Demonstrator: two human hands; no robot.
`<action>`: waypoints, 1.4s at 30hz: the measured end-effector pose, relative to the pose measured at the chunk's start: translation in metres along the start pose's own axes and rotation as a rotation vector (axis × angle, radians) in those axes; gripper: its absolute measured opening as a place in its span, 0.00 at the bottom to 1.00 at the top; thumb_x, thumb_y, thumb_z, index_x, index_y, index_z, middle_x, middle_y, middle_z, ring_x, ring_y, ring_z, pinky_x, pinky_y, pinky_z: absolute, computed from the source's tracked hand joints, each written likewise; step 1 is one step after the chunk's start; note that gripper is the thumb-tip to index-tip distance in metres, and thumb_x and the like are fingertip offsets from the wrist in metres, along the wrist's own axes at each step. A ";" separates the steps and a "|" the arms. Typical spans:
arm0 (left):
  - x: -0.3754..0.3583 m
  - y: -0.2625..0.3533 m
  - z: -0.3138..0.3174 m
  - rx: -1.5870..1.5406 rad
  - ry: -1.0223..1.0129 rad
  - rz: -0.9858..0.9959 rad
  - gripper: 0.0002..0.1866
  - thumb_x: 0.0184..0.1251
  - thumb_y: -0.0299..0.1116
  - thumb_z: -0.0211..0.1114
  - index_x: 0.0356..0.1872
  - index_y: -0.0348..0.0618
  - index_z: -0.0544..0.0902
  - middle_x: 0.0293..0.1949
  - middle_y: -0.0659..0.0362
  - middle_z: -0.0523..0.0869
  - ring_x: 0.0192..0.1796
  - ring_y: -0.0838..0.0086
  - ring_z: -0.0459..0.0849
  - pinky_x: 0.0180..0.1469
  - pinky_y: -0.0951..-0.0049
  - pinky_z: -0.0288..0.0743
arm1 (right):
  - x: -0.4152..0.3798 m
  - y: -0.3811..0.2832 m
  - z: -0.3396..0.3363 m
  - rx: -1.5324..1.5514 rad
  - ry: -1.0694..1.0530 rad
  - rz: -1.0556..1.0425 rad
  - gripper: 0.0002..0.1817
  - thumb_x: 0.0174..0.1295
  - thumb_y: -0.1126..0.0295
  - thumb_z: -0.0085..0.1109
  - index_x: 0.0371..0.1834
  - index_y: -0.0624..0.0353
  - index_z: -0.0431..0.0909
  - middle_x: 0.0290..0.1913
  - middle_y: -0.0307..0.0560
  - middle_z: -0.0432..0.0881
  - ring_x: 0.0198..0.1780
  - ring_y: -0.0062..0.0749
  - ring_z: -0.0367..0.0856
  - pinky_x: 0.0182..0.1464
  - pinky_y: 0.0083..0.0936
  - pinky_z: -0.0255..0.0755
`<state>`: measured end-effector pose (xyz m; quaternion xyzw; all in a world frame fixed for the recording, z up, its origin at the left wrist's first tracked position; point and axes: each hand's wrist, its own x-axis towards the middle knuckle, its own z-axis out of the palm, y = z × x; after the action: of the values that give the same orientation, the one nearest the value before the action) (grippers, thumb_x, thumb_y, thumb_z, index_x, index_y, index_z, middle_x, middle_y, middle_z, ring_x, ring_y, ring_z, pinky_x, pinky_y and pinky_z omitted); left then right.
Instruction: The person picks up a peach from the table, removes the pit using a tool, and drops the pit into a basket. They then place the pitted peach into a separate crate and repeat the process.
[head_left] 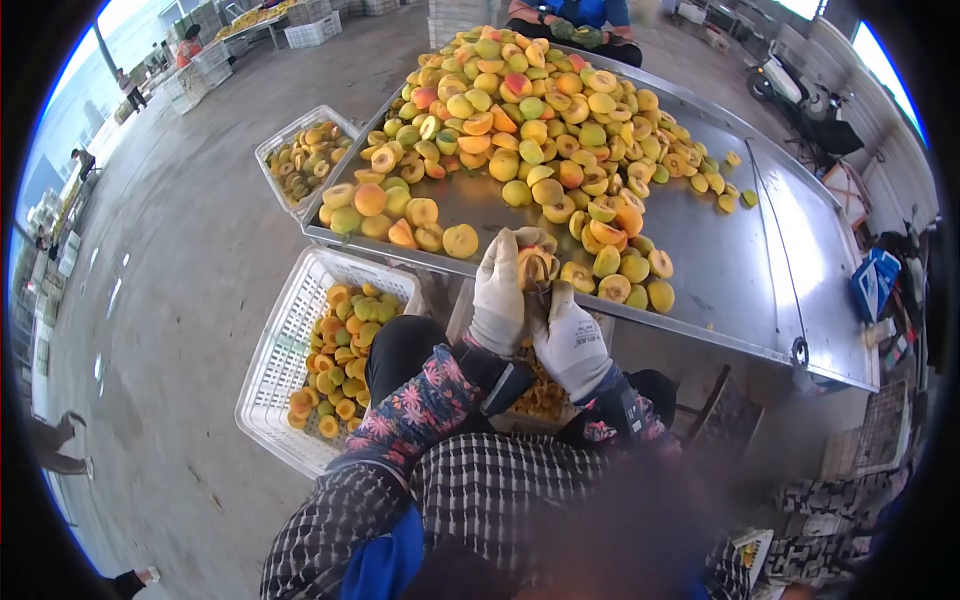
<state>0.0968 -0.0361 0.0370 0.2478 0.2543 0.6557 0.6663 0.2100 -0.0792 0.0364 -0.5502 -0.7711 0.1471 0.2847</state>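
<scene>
My left hand (pixel 501 295), in a white work glove, is closed around a halved peach (pixel 537 262) at the near edge of the metal table. Just below it, my right hand (pixel 574 345), gloved too, has its fingers and thumb closed on a small metal tool (pixel 540 296) that meets the cut face of the peach. The tool is mostly hidden by the fingers. Beyond both hands lies a big heap of yellow and reddish peaches (pixel 520 110), many cut in half with brown hollows or stones showing.
A metal table (pixel 735 270) with a raised rim bears the heap. Left of my knees stands a white crate (pixel 268 375) of peach halves; another crate (pixel 290 202) sits beyond it. Under my hands, a container holds fruit scraps (pixel 542 395). Across the table sits a person (pixel 585 20).
</scene>
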 end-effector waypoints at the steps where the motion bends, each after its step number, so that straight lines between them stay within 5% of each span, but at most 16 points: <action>1: 0.000 0.000 -0.001 0.021 0.008 0.001 0.24 0.78 0.50 0.49 0.52 0.36 0.76 0.47 0.52 0.82 0.48 0.68 0.82 0.51 0.67 0.78 | -0.001 0.003 -0.001 0.003 -0.031 -0.007 0.20 0.61 0.68 0.55 0.51 0.67 0.63 0.33 0.66 0.80 0.33 0.61 0.81 0.35 0.49 0.75; 5: -0.001 0.005 -0.003 0.109 -0.050 -0.101 0.25 0.77 0.52 0.50 0.44 0.36 0.81 0.40 0.54 0.85 0.42 0.70 0.84 0.48 0.71 0.78 | -0.010 0.020 -0.001 -0.116 -0.070 -0.099 0.21 0.62 0.68 0.55 0.53 0.68 0.63 0.31 0.66 0.80 0.33 0.62 0.81 0.35 0.50 0.74; 9: 0.011 0.001 -0.018 0.382 -0.068 -0.270 0.28 0.78 0.53 0.46 0.44 0.36 0.82 0.38 0.56 0.85 0.39 0.72 0.85 0.43 0.73 0.79 | -0.023 0.024 -0.003 0.097 -0.110 -0.067 0.20 0.64 0.70 0.54 0.55 0.69 0.64 0.30 0.64 0.80 0.33 0.60 0.81 0.35 0.46 0.73; 12: 0.008 0.000 -0.020 0.282 -0.178 -0.265 0.31 0.78 0.56 0.41 0.46 0.36 0.81 0.39 0.55 0.85 0.41 0.72 0.84 0.46 0.72 0.78 | -0.021 0.033 -0.010 0.283 -0.200 -0.043 0.20 0.66 0.72 0.53 0.58 0.68 0.63 0.32 0.63 0.79 0.34 0.59 0.80 0.36 0.43 0.71; 15: 0.001 -0.020 -0.021 0.308 -0.134 -0.005 0.33 0.78 0.59 0.38 0.48 0.36 0.79 0.43 0.54 0.84 0.47 0.71 0.82 0.50 0.72 0.77 | -0.011 0.041 -0.024 0.365 -0.331 0.013 0.25 0.67 0.71 0.53 0.64 0.68 0.60 0.36 0.65 0.80 0.34 0.56 0.80 0.35 0.40 0.71; 18: -0.003 -0.017 -0.020 0.281 -0.071 -0.114 0.33 0.77 0.59 0.42 0.44 0.34 0.81 0.39 0.52 0.86 0.42 0.69 0.84 0.47 0.72 0.78 | -0.017 0.047 -0.009 0.297 -0.212 -0.135 0.25 0.67 0.70 0.53 0.64 0.67 0.60 0.34 0.65 0.79 0.33 0.55 0.81 0.33 0.40 0.71; 21: 0.007 -0.011 -0.025 0.395 -0.151 -0.253 0.33 0.75 0.58 0.46 0.36 0.33 0.83 0.31 0.50 0.86 0.33 0.66 0.86 0.40 0.71 0.79 | -0.017 0.048 -0.019 -0.053 -0.325 -0.171 0.26 0.68 0.68 0.52 0.65 0.67 0.59 0.31 0.65 0.79 0.31 0.58 0.80 0.32 0.42 0.70; 24: 0.012 -0.005 -0.022 0.493 -0.199 -0.386 0.33 0.75 0.58 0.47 0.33 0.33 0.83 0.31 0.49 0.86 0.33 0.63 0.85 0.40 0.68 0.80 | -0.023 0.040 -0.020 0.185 -0.341 -0.083 0.28 0.68 0.65 0.52 0.66 0.68 0.57 0.30 0.67 0.79 0.31 0.61 0.79 0.32 0.44 0.71; 25: 0.013 -0.008 -0.023 0.423 -0.211 -0.362 0.33 0.75 0.59 0.47 0.32 0.33 0.82 0.31 0.49 0.86 0.33 0.62 0.85 0.40 0.67 0.80 | -0.031 0.056 0.003 0.250 -0.250 -0.118 0.25 0.69 0.61 0.53 0.62 0.64 0.62 0.26 0.58 0.78 0.23 0.50 0.78 0.25 0.37 0.69; 27: 0.011 -0.015 -0.023 0.284 -0.230 -0.317 0.33 0.75 0.60 0.47 0.32 0.34 0.81 0.32 0.49 0.85 0.34 0.61 0.85 0.41 0.65 0.80 | -0.035 0.048 0.006 0.705 -0.358 0.116 0.25 0.71 0.57 0.51 0.60 0.66 0.65 0.27 0.49 0.80 0.22 0.44 0.78 0.26 0.34 0.70; 29: 0.005 -0.016 -0.012 0.168 -0.125 -0.346 0.33 0.74 0.61 0.47 0.33 0.34 0.79 0.33 0.50 0.84 0.35 0.60 0.84 0.41 0.62 0.80 | -0.037 0.033 0.002 1.151 -0.450 0.421 0.21 0.72 0.52 0.51 0.51 0.61 0.72 0.26 0.34 0.74 0.16 0.25 0.68 0.20 0.23 0.63; 32: 0.005 -0.019 -0.009 0.047 -0.116 -0.388 0.32 0.73 0.62 0.48 0.38 0.36 0.78 0.35 0.52 0.82 0.38 0.61 0.84 0.41 0.61 0.80 | -0.037 0.025 -0.010 1.493 -0.486 0.686 0.16 0.73 0.54 0.50 0.46 0.57 0.73 0.22 0.33 0.68 0.13 0.20 0.60 0.16 0.18 0.56; 37: 0.008 -0.040 -0.008 -0.149 -0.071 -0.480 0.29 0.74 0.58 0.49 0.40 0.36 0.78 0.35 0.50 0.83 0.37 0.61 0.85 0.40 0.63 0.82 | -0.047 0.052 -0.004 1.981 -0.640 0.714 0.19 0.74 0.50 0.45 0.45 0.55 0.73 0.19 0.32 0.62 0.12 0.19 0.55 0.15 0.19 0.50; 42: 0.002 -0.044 -0.011 0.378 -0.088 -0.318 0.25 0.75 0.52 0.54 0.39 0.34 0.81 0.33 0.50 0.86 0.34 0.65 0.87 0.36 0.69 0.83 | -0.064 0.062 -0.003 2.035 -0.672 0.727 0.19 0.75 0.50 0.44 0.45 0.56 0.73 0.18 0.32 0.62 0.11 0.19 0.55 0.14 0.18 0.50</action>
<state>0.1223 -0.0352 -0.0007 0.3534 0.3790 0.4721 0.7132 0.2741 -0.1175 -0.0129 -0.1871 -0.1247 0.9208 0.3187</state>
